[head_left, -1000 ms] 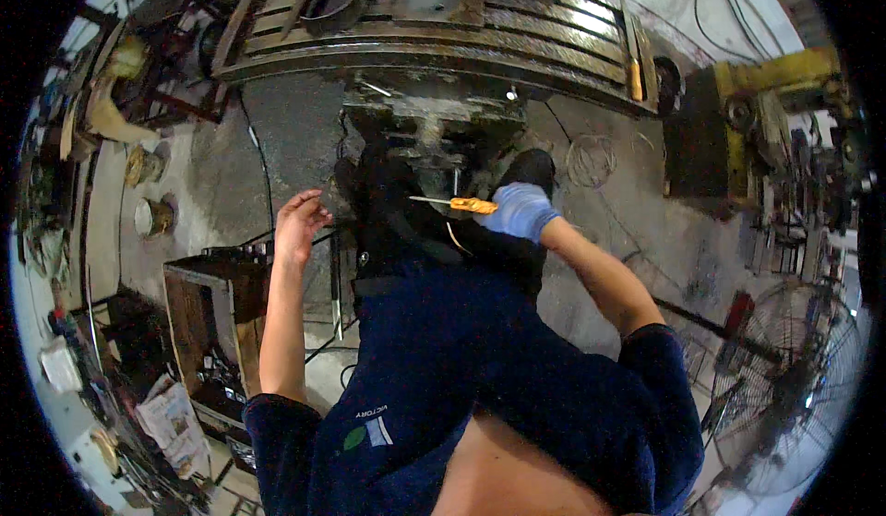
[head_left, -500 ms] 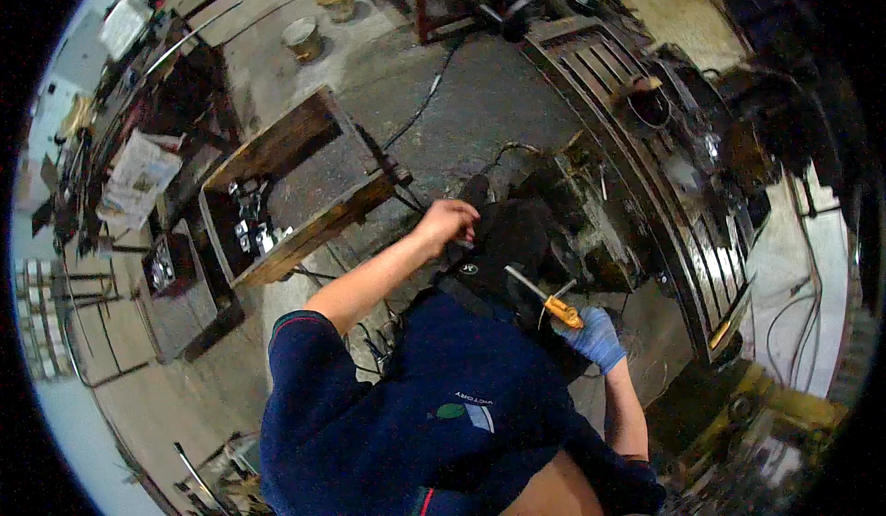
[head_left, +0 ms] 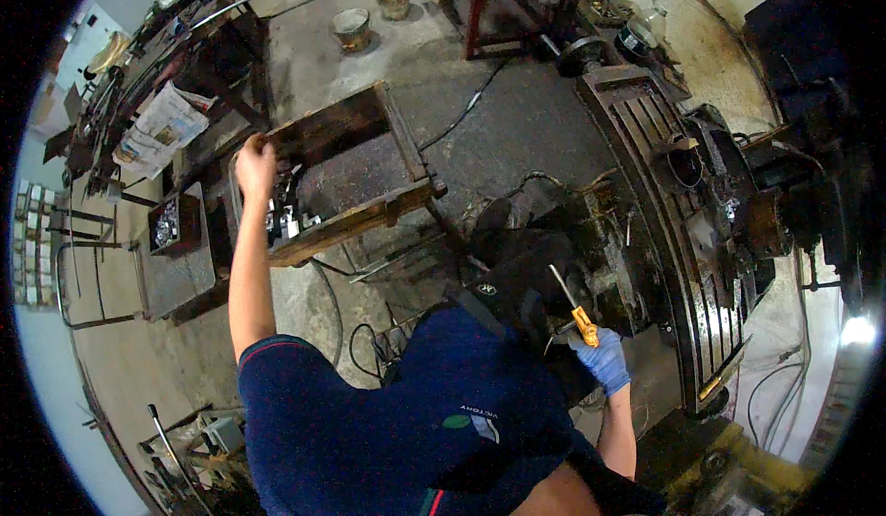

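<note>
My bare left hand (head_left: 255,167) is over the left end of a wooden tray (head_left: 355,230), its fingers curled closed. Whatever they may hold is hidden. Several shiny metal parts (head_left: 292,224) lie in that end of the tray, close to my wrist. My right hand (head_left: 604,361), in a light blue glove, is closed round an orange air blow gun (head_left: 584,326) with a thin metal nozzle and a small lever. The nozzle points up and away from me, beside the dark machine base in front of my body.
A long slotted machine table (head_left: 678,267) curves along my right, with a yellow-handled tool (head_left: 718,382) at its near end. To the left are a small box of metal pieces (head_left: 175,223) and a newspaper (head_left: 164,133). Two buckets (head_left: 352,30) stand on the floor ahead.
My left hand has moved from in front of my body out left to the tray's left end. The right hand still holds the blow gun, its nozzle now tipped more upright. The view has shifted.
</note>
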`<state>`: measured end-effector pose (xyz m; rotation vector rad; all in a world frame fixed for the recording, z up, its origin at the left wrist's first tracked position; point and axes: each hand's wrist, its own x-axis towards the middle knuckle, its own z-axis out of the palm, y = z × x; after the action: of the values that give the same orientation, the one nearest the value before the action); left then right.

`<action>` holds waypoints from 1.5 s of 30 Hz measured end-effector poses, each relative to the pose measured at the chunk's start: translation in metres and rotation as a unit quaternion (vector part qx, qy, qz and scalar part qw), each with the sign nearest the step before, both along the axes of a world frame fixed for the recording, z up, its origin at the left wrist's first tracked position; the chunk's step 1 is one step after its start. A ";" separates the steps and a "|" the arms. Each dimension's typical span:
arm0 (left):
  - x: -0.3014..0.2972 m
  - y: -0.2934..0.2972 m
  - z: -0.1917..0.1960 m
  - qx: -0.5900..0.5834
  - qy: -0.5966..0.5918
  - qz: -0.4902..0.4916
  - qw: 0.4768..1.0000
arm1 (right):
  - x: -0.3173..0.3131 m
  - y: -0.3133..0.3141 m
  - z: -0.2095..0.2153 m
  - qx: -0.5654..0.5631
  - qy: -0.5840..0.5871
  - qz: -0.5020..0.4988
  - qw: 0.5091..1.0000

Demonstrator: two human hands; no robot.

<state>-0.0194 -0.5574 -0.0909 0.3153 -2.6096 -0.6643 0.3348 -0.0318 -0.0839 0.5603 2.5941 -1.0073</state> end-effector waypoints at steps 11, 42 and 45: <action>-0.042 -0.053 -0.088 -0.185 -0.223 0.104 0.952 | 0.025 0.005 -0.011 0.033 0.149 0.051 0.987; 0.122 0.481 0.017 0.429 -0.380 -0.591 0.567 | 0.063 0.031 0.068 0.140 0.071 -0.192 0.969; 0.146 0.518 0.018 0.410 -0.394 -0.624 0.536 | 0.088 0.036 0.072 0.143 0.051 -0.228 0.962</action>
<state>0.1265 -0.0392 -0.0725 -1.5740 -2.5646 -2.7556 0.4229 0.0046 -0.0118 1.2550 2.7870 -0.7988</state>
